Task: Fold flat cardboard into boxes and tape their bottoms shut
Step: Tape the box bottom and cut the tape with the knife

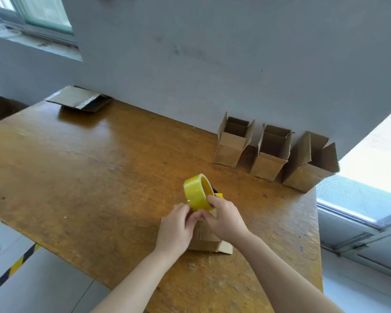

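A small cardboard box stands on the wooden table under my hands, mostly hidden by them. Just above it is a yellow roll of tape, which my right hand grips at its lower edge. My left hand pinches at the roll's bottom, fingertips against the right hand's; the tape end is hidden. A small yellow and black object peeks out behind the roll.
Three folded open-topped boxes stand in a row along the wall at the back right. A stack of flat cardboard lies at the table's far left corner. The table's right edge is near a window.
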{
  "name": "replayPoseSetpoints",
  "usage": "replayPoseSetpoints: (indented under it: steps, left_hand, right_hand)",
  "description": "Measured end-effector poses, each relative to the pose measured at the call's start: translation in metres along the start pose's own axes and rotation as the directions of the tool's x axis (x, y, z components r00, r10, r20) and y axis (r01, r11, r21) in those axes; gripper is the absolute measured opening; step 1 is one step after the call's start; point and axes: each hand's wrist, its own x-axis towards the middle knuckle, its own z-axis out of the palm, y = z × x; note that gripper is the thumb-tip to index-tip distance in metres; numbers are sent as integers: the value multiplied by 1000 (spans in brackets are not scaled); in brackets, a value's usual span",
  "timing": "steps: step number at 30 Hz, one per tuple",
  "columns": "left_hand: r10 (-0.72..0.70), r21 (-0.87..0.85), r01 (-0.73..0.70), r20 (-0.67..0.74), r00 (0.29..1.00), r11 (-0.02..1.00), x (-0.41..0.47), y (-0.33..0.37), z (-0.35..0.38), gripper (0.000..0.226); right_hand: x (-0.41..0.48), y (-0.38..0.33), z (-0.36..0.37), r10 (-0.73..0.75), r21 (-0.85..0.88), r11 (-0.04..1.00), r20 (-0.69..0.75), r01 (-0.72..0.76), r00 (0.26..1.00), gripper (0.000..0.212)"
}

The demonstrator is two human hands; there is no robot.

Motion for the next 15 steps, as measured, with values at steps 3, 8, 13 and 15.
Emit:
replayPoseSetpoints:
  steps: [3,8,13,15]
  left_hand:
    - [271,307,-274,54,961,911,-8,-5,4,20]
    - [334,328,-356,126,934,875,-18,-15,-4,12]
    - [208,177,-209,25,978,962,-23,-19,-9,20]
    - [15,-25,-17,-94,995,1000,-20,-14,-13,28]
  right_hand:
    - [4,-5,-14,112,243,965,-32,-101,993,25]
    - [12,-21,-32,138,543,827,59,-148,989,20]
    - [6,-15,-21,121,458,862,230,-217,966,27]
    - [6,-11,-19,134,485,840,249,-243,959,33]
